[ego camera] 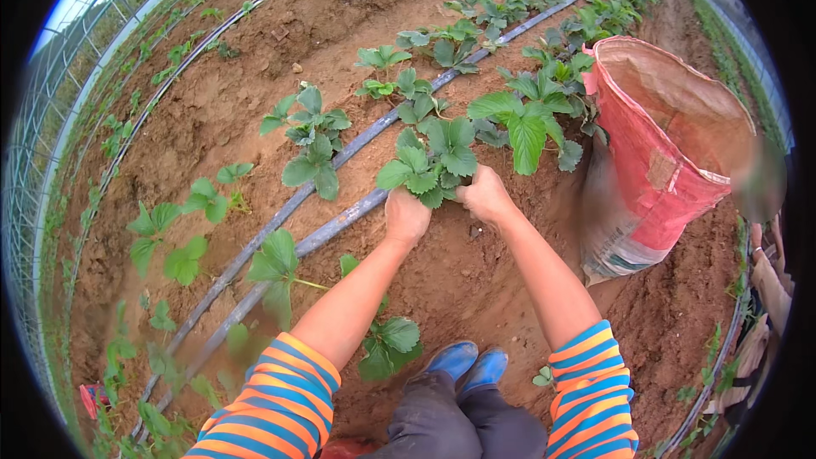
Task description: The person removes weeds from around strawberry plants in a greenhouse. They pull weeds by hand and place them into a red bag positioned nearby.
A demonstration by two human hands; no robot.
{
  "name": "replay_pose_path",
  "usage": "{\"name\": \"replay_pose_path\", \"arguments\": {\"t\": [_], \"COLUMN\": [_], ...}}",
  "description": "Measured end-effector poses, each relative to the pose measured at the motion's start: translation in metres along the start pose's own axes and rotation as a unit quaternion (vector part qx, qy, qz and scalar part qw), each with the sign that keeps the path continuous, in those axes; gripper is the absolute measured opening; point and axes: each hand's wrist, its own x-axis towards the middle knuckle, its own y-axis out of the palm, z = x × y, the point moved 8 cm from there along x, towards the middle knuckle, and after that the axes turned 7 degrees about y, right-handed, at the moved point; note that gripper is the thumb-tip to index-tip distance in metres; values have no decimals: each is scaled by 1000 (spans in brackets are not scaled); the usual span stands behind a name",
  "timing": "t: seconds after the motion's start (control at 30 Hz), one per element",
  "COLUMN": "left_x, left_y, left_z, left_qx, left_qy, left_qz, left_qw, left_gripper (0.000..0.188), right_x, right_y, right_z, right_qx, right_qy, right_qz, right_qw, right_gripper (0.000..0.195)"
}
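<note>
A strawberry plant [424, 162] with toothed green leaves grows from the brown soil before me. My left hand [408, 215] reaches in at its lower left edge, its fingers hidden under the leaves. From the lower right comes my right hand [488, 197], curled, with its fingertips against the lower leaves and stems. Whether either hand grips a stem is hidden by the foliage. Two dark drip irrigation pipes, an upper one [360, 143] and a lower one [344, 220], run diagonally along the bed; the lower one passes just left of my left hand.
At the right stands a red and white woven sack [663, 172], its mouth open. More strawberry plants [526, 118] line the row. My blue shoes [454, 358] rest on soil below my hands. Wire mesh [60, 121] curves along the left, and a red object [94, 398] lies lower left.
</note>
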Motion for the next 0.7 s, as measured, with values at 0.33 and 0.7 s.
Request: {"name": "replay_pose_path", "arguments": {"t": [0.33,0.7], "left_x": [-4,-4], "left_y": [-7,-5], "left_z": [-1,-6], "left_qx": [-26,34], "left_qy": [-10,22], "left_qz": [-16,-11], "left_qw": [999,999], "left_gripper": [26,28], "right_x": [23,33], "right_y": [14,18], "right_z": [10,2], "right_qx": [46,117], "right_qy": [56,64], "right_qz": [61,66], "right_qw": [996,989], "right_gripper": [16,10]}}
